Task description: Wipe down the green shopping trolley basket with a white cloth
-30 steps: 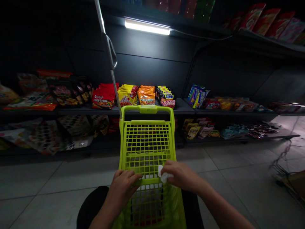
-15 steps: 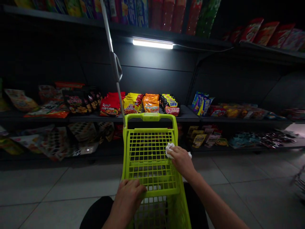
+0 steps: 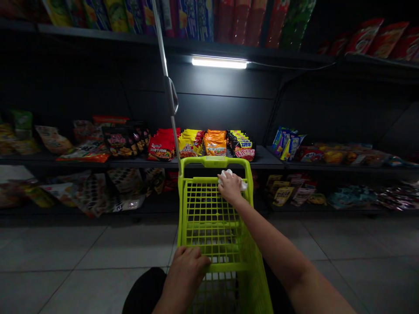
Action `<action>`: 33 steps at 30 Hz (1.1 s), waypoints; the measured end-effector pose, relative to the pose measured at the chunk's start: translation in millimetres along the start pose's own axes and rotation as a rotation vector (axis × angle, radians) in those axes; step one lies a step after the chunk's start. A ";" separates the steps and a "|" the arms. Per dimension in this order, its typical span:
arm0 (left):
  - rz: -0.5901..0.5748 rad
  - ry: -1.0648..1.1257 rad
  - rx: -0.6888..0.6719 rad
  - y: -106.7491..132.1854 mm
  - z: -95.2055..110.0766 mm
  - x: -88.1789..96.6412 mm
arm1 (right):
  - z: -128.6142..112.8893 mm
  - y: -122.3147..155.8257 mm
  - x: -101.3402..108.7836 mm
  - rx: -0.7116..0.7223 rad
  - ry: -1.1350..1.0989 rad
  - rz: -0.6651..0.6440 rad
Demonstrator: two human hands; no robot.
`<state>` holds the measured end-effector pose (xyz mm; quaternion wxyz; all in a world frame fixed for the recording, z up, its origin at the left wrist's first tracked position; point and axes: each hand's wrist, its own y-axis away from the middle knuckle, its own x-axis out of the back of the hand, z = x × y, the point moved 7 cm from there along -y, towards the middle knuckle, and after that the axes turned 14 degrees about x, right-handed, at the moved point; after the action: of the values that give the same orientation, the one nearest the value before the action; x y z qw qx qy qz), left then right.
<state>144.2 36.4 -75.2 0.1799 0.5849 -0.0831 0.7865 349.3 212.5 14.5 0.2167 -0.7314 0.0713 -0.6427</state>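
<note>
A lime-green plastic shopping trolley basket [image 3: 214, 162] with grid walls stands in front of me, and a metal pole [image 3: 170, 96] rises from its far left corner. My right hand [image 3: 230, 188] presses a crumpled white cloth [image 3: 227, 174] against the grid just below the far rim. My left hand [image 3: 189, 267] grips the basket's near crossbar. Its palm and fingers lie over the bar, and the basket's lower part runs out of the picture below.
Dark shelves hold colourful snack packets [image 3: 212, 144] ahead of me, with more bags on an upper shelf [image 3: 238, 22]. A strip light [image 3: 219, 63] is fixed under that shelf. A grey tiled floor [image 3: 121, 246] lies around the basket.
My right hand has slid the cloth from the near crossbar along the basket to its far rim. My left hand stays on the crossbar, and the shelves appear slightly lower and shifted right.
</note>
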 end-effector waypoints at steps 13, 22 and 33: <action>0.071 0.024 0.069 3.6 -18.4 -2.5 | -43.2 -19.1 -19.8 0.456 -0.076 0.031; 0.000 0.012 0.059 -0.5 -13.8 -6.2 | -84.1 -35.9 -12.9 0.401 -0.115 0.078; -0.004 0.018 0.072 2.6 -15.3 -20.4 | -85.7 -48.9 -26.0 0.461 -0.100 -0.013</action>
<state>134.7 35.5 -99.0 0.1613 0.5841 -0.0521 0.7938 253.3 247.0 17.7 0.3772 -0.6939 -0.0930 -0.6063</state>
